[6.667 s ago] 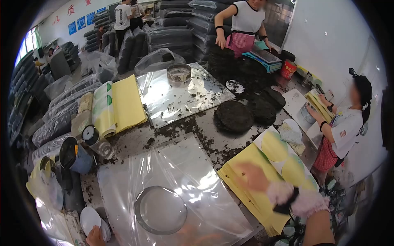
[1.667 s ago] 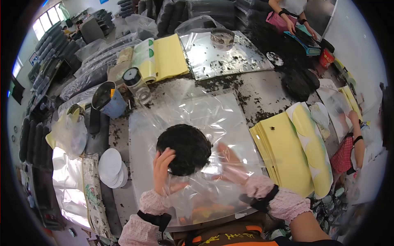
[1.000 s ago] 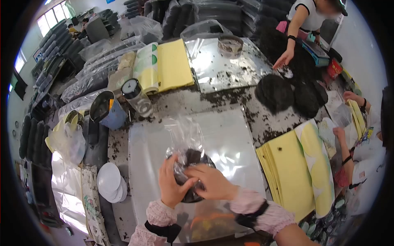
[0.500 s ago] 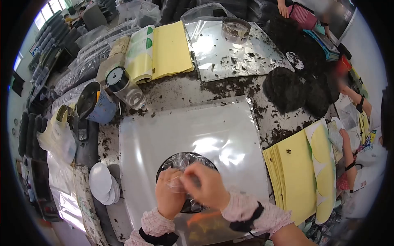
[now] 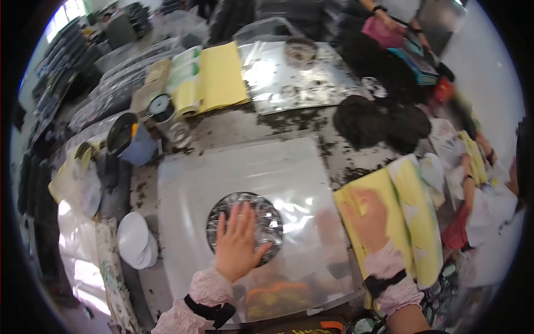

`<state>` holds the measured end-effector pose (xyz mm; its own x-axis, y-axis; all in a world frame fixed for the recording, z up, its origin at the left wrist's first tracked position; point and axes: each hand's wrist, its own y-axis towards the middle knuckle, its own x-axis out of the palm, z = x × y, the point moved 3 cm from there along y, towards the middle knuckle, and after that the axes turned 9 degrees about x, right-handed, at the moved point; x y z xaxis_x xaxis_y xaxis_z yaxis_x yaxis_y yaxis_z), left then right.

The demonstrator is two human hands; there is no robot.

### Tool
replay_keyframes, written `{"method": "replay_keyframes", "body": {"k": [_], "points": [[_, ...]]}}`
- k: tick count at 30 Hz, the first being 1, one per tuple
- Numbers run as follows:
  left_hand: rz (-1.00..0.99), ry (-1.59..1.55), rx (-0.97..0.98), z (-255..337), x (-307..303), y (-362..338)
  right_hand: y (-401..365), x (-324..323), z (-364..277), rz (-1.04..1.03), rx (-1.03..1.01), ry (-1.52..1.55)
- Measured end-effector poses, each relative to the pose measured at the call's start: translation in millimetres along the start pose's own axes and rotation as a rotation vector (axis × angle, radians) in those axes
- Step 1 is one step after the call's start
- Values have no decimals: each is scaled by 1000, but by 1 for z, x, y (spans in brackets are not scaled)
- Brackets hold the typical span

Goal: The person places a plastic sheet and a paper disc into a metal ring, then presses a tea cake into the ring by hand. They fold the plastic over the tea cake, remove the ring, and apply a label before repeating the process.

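Observation:
A round dark disc [image 5: 270,214] covered in crinkled clear film lies on a shiny plastic sheet [image 5: 189,189]. My left hand [image 5: 238,239] rests flat on it, fingers spread, holding nothing. Over the yellow paper stack [image 5: 397,222] at the right is my right hand [image 5: 367,217], blurred by motion, its fingers partly bent; whether it touches the paper or has anything in it is unclear.
White discs [image 5: 135,239] lie to the left, near a blue cup [image 5: 133,139] and a clear jar [image 5: 164,114]. Dark clumps [image 5: 367,122] sit at the back right. Another person's arms [image 5: 470,183] show at the right edge.
My hands have come apart: the left has opened flat on the disc, and the right has moved right to the yellow paper. The whole view has shifted slightly.

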<state>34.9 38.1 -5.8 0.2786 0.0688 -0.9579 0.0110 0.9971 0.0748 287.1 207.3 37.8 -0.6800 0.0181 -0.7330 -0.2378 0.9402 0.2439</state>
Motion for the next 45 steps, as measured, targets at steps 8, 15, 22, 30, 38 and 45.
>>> {"method": "replay_keyframes", "body": {"k": [8,15,22,30,38,45], "points": [[35,28,48,7,4,1,-45,-160,251,411,350,-644],[2,31,57,9,5,-3,-169,-73,149,121,343,-237],[-10,98,78,9,6,-1,-248,-184,258,552,195,-798],[-21,52,82,5,9,-3,-240,-293,338,850,605,84],[27,43,55,8,-3,1,-59,-155,116,505,81,110],[104,-136,225,-17,34,-21,-68,93,-80,-484,-701,86]]}}
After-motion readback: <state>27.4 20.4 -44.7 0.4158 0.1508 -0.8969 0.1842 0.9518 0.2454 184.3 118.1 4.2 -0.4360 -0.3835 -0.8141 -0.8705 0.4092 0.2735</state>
